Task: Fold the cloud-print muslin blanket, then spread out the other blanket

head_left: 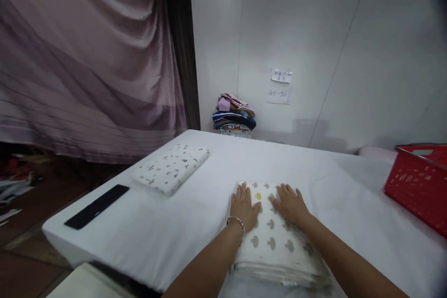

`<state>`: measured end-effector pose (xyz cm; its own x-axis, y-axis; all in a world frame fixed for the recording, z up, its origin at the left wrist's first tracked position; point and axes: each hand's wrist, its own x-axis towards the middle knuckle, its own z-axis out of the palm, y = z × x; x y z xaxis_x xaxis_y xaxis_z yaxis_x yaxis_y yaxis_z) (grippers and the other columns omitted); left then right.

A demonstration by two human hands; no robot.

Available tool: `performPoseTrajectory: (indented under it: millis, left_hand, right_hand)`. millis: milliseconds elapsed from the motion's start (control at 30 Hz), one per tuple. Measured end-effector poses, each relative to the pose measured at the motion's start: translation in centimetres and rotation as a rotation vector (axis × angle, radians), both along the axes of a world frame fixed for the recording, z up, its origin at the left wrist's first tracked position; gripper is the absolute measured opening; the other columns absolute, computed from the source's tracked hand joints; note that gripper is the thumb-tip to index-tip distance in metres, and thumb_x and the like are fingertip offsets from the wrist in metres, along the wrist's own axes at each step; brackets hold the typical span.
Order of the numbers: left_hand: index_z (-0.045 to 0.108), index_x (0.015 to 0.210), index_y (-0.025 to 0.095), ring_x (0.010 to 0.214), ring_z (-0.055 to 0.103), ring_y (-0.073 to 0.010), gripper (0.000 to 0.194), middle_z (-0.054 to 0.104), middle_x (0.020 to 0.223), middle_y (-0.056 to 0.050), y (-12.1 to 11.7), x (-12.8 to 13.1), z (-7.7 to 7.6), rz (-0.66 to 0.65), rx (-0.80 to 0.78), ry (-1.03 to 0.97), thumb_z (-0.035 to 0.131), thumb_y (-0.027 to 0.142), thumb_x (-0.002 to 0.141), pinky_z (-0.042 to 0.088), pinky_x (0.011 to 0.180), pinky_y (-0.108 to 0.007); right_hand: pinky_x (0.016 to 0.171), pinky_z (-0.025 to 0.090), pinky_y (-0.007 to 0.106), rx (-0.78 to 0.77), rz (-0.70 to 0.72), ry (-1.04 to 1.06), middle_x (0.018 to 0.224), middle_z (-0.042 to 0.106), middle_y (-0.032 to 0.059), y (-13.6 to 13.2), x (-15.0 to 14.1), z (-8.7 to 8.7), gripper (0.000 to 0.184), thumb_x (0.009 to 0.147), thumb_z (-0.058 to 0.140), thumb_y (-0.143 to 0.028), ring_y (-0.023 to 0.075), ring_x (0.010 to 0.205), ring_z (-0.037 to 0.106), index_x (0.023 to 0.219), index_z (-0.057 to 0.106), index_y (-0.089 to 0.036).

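Observation:
A folded white cloth [271, 242] with a grey mushroom-like print and a small yellow mark lies on the white-covered table [195, 237] in front of me. Its near edge shows several stacked layers. My left hand [243, 207], below which a bracelet circles the wrist, rests flat on the cloth's far left part. On the far right part my right hand [291, 205] lies with its fingers spread. Both palms press on the top layer, and neither hand grasps anything.
Another folded white cloth [174, 167] with small dark prints lies at the left. Near the left edge is a flat black object [97, 207]. A red basket [419, 181] stands at the right. Folded fabrics [233, 114] are piled by the wall, below paper notes [278, 94].

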<state>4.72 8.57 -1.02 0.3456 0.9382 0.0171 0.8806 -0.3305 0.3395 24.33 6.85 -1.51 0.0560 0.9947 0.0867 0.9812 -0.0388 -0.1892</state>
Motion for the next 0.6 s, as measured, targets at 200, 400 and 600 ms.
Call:
performPoseTrajectory:
  millis: [200,400,600]
  left_hand:
    - [0.02,0.141,0.012,0.137,-0.003,-0.0245,0.07,0.003,0.15,-0.006,0.0,0.0,0.2,-0.006,-0.016,0.022,0.023,0.052,0.085,0.009,0.11,-0.046]
    - [0.023,0.14,0.012,0.137,-0.003,-0.0248,0.073,0.009,0.15,-0.008,0.6,1.1,2.0,0.004,-0.029,0.066,0.027,0.056,0.082,-0.001,0.109,-0.048]
    - [0.022,0.141,0.01,0.137,0.0,-0.0241,0.074,0.008,0.15,-0.009,1.7,1.8,1.0,-0.036,-0.013,0.079,0.022,0.056,0.083,0.001,0.11,-0.044]
  right_hand:
    - [0.109,0.003,0.043,0.08,0.104,-0.008,0.143,0.03,0.0139,-0.1,-0.4,-0.8,0.063,0.087,0.034,-0.051,0.0252,0.134,0.019,0.134,0.037,-0.009]
    - [0.108,0.004,0.044,0.086,0.1,-0.014,0.142,0.03,0.0153,-0.3,-0.2,-1.4,0.064,0.087,0.034,-0.05,0.0257,0.134,0.019,0.134,0.036,-0.008]
    - [0.108,0.009,0.044,-0.002,0.087,-0.101,0.143,0.029,0.0131,0.0,-0.4,-0.4,0.064,0.089,0.027,-0.052,0.0246,0.133,0.019,0.136,0.034,-0.009]
